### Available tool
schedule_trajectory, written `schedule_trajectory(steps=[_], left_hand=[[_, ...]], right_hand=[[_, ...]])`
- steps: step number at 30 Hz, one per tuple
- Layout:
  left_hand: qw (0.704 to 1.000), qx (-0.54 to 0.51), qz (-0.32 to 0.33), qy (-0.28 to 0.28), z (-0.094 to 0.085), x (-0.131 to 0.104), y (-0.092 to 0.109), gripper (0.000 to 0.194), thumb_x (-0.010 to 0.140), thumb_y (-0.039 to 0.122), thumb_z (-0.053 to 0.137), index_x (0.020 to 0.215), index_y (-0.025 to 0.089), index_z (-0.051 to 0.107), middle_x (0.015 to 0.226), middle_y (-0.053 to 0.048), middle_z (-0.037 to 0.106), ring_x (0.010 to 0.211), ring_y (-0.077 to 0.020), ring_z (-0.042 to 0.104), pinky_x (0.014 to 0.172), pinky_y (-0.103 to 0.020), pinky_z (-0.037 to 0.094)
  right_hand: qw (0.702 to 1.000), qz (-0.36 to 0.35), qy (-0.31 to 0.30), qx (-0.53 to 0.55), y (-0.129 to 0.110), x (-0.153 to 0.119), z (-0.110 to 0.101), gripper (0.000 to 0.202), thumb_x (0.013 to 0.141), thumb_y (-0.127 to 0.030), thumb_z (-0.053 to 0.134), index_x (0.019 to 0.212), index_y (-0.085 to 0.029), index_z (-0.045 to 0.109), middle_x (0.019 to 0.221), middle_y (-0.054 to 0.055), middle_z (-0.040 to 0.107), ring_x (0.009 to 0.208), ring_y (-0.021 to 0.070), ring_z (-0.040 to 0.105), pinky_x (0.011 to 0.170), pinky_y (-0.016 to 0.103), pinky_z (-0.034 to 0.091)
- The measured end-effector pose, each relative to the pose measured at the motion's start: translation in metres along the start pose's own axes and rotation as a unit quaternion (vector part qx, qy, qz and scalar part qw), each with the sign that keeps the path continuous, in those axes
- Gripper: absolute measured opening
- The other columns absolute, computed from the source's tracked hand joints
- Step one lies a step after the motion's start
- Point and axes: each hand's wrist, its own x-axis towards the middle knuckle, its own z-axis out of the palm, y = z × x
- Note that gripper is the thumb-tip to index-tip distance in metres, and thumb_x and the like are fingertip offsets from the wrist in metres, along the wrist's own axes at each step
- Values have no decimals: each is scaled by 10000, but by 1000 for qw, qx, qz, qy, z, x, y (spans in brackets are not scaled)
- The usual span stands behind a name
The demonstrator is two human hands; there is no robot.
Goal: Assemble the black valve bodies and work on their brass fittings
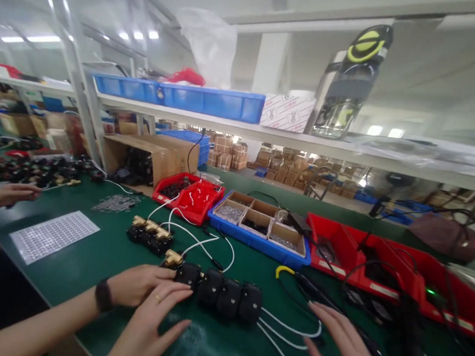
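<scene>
A row of several black box-shaped units (229,298) with brass fittings lies on the green table, white cables (288,328) running off to the right. My left hand (152,324) has its fingers stretched out, fingertips at the left end of the row. My right hand (342,345) is spread over the table, nearest to the white cables and a black tool (319,290) with a yellow hook-shaped end. It holds nothing I can see. Another person's hand (140,284) with a black wristband reaches in from the left, its fingertips partly hidden at the row's end.
Behind the row sit more black units with brass fittings (150,235), a red bin (197,199), a blue tray (259,244) of small parts and red bins (372,288). Leftward lie a white label sheet (54,235) and another person's hand (12,194). A shelf (233,124) crosses above.
</scene>
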Motion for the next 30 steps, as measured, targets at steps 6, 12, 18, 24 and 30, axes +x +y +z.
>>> schedule_trajectory(steps=[6, 12, 18, 24, 30], left_hand=[[995, 20, 32, 95, -11, 22, -7, 339, 877, 343, 672, 1209, 305, 621, 1204, -35, 678, 1130, -228, 643, 1001, -413, 549], [988, -40, -101, 111, -21, 11, -26, 230, 888, 323, 641, 1107, 255, 640, 1089, -48, 678, 963, -220, 661, 855, -387, 590], [986, -84, -124, -71, 5, 21, -25, 765, 709, 112, 733, 1403, 298, 470, 1496, -70, 442, 1395, -263, 397, 1196, -486, 324], [974, -84, 6, -209, 19, 62, -26, 879, 647, 67, 692, 1438, 349, 434, 1391, -20, 530, 1256, -243, 488, 1110, -433, 415], [960, -78, 24, -267, 23, 49, 13, 839, 635, 95, 658, 1413, 333, 456, 1376, -13, 562, 1232, -255, 501, 1132, -452, 387]], right_hand=[[991, 67, -119, -7, -94, 46, 78, 869, 722, -291, 750, 1506, -350, 379, 1555, 28, 381, 1403, 315, 395, 1122, 513, 411], [994, 20, -107, 2, -83, 53, 122, 807, 727, -324, 719, 1479, -354, 428, 1467, 47, 481, 1310, 353, 457, 1042, 533, 450], [999, -20, -34, -8, -86, 54, 125, 613, 725, -244, 648, 1333, -283, 576, 1276, 82, 579, 1150, 335, 523, 953, 489, 478], [998, 0, -66, 9, -102, 56, 110, 619, 678, -160, 610, 1285, -282, 608, 1230, 79, 595, 1122, 323, 531, 931, 460, 482], [995, 4, -99, 17, -80, 17, 92, 793, 591, -83, 597, 1365, -252, 554, 1255, 95, 575, 1147, 317, 504, 1003, 463, 455]])
